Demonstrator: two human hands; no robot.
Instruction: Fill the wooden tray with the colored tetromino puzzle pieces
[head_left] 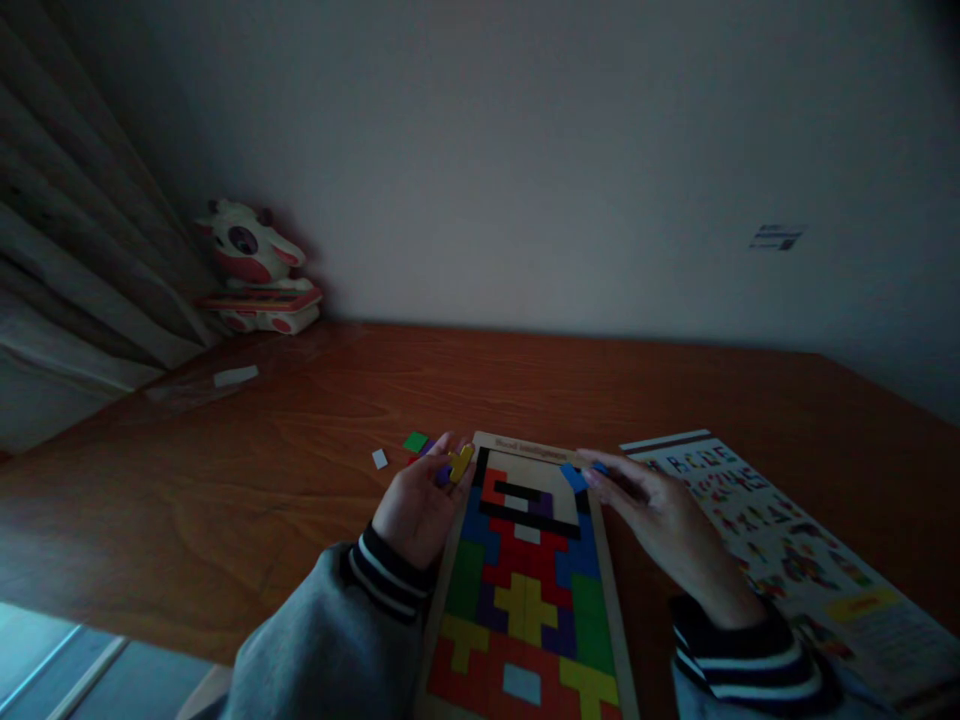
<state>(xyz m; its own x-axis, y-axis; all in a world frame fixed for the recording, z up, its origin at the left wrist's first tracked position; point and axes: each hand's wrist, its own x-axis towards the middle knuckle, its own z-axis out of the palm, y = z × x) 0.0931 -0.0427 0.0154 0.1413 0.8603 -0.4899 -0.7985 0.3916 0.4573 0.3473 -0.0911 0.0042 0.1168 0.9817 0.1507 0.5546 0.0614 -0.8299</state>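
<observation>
A wooden puzzle board (619, 648) lies in front of me, largely filled with coloured blocks; bare wood shows in its upper part. My left hand (421, 500) is by the board's upper left edge, palm turned up, with a yellow puzzle block (461, 463) held at its fingers. My right hand (645, 505) reaches over the upper right corner, thumb and fingers pinched on a blue puzzle block (574, 478). Part of that block is hidden by the fingers. Behind my left hand lie loose pieces, among them a green block (415, 441) and a white square (380, 459).
To the right of the board lies a printed pattern sheet (780, 530), partly under my right forearm. A cow-shaped toy (259, 265) stands at the back left of the wooden table (315, 560), beside a curtain (67, 220). A wall (525, 170) closes off the back.
</observation>
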